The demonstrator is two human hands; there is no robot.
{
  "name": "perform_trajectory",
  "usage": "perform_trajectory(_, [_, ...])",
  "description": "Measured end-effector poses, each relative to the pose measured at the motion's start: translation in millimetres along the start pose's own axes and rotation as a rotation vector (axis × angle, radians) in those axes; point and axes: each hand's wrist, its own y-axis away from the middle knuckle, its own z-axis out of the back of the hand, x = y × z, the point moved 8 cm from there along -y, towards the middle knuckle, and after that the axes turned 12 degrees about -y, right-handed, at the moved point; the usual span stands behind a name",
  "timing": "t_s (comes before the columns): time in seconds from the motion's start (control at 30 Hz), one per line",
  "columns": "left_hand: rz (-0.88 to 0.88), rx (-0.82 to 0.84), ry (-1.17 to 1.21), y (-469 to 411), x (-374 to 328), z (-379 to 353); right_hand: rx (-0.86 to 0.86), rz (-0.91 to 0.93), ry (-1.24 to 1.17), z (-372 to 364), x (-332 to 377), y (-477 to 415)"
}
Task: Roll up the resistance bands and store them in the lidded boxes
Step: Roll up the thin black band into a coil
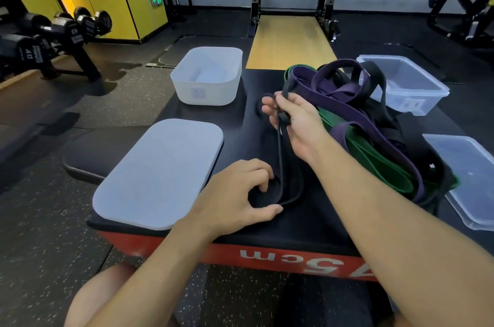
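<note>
Black-topped platform [232, 119] carries tangled band pile [374, 123] (purple, green, black) between open white box [208, 80] and clear box [409, 86]. Black band [292, 187] hangs from right hand [296, 123], pinched in curled fingers; left hand [238, 195] curls round its lower loop on the platform.

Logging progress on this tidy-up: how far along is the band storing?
Done: flat white lid and clear lid off; white opaque box and clear plastic box look empty. In hand: left hand and right hand grip a thin black band, unrolled. Left: the tangled purple, green and black pile, then lidding.
</note>
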Motion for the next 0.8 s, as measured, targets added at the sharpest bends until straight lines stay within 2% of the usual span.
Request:
perform_trajectory(0.07, [0.0, 0.0, 0.004, 1, 0, 0, -0.029, -0.038, -0.134, 9, -1, -8])
perform_trajectory(0.1, [0.002, -0.001, 0.006, 1, 0, 0, -0.06, -0.045, -0.071, 16, -2, -12])
perform_trajectory(0.13, [0.003, -0.002, 0.008, 1, 0, 0, -0.084, -0.055, 0.085, 23, -2, -16])
perform_trajectory(0.2, [0.002, -0.001, 0.007, 1, 0, 0, -0.082, -0.062, 0.615, 33, -1, -19])
perform_trajectory(0.27, [0.002, 0.001, 0.005, 1, 0, 0, -0.165, 0.094, 1.173, 40, 19, -22])
perform_trajectory(0.3, [0.003, 0.005, 0.008, 1, 0, -1, -0.219, 0.186, 1.31, 40, 31, -20])
perform_trajectory(0.37, [0.004, 0.007, 0.01, 1, 1, -1, -0.213, 0.242, 1.276, 38, 40, -13])
perform_trajectory(0.47, [0.0, 0.001, 0.007, 1, 1, -1, -0.167, 0.191, 1.21, 40, 37, -5])
perform_trajectory(0.63, [-0.006, 0.001, -0.001, 0, 0, 0, -0.087, 0.053, 1.362, 39, 26, 11])
perform_trajectory(0.73, [-0.005, 0.001, -0.001, 0, -1, 0, -0.07, 0.126, 1.621, 32, 24, 14])
perform_trajectory(0.8, [-0.002, 0.004, 0.002, 0, -1, 0, -0.116, 0.183, 1.728, 29, 27, 13])
